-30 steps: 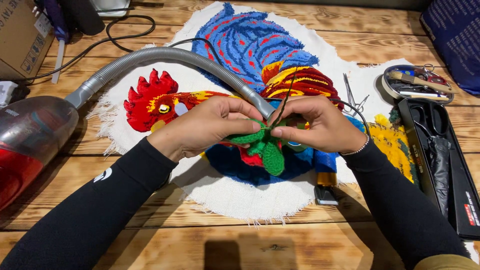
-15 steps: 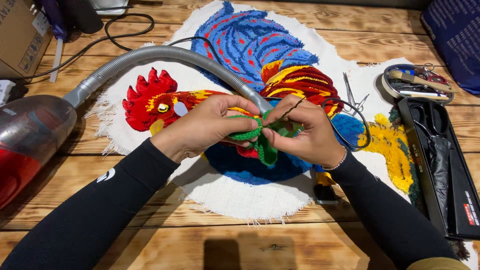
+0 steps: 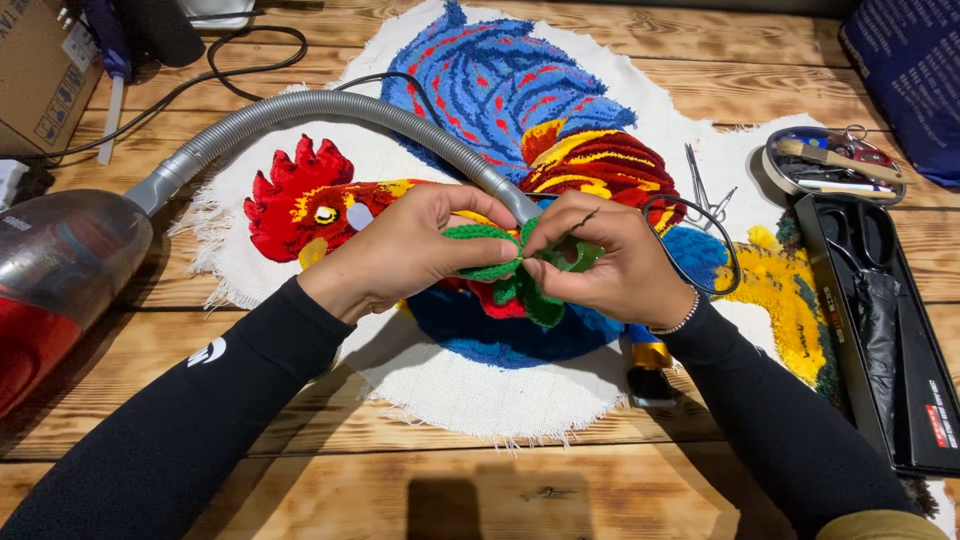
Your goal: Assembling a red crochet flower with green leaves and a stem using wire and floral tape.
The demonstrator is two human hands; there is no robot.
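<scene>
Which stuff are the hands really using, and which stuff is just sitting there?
In use:
left hand
right hand
green crochet piece
rooster rug, under the hands

Just lying about:
vacuum hose
red vacuum
small scissors
oval tin of tools
black case with big scissors
cardboard box

Green tufted piece point(image 3: 515, 262): middle covered by the fingers of left hand point(image 3: 405, 250) and right hand point(image 3: 610, 262); full outline not readable. Whether the right fingertips pinch a thread or a tool: too small to tell.

Rooster rug point(image 3: 500, 90): belly and legs hidden under both hands; far tip cut by the top edge.

Vacuum cleaner point(image 3: 55, 275): body cut off by the left edge; hose end hidden behind the hands.

Cardboard box point(image 3: 35, 70), far left: cropped. Tools in oval tin point(image 3: 835, 165), far right: too small to identify.
</scene>
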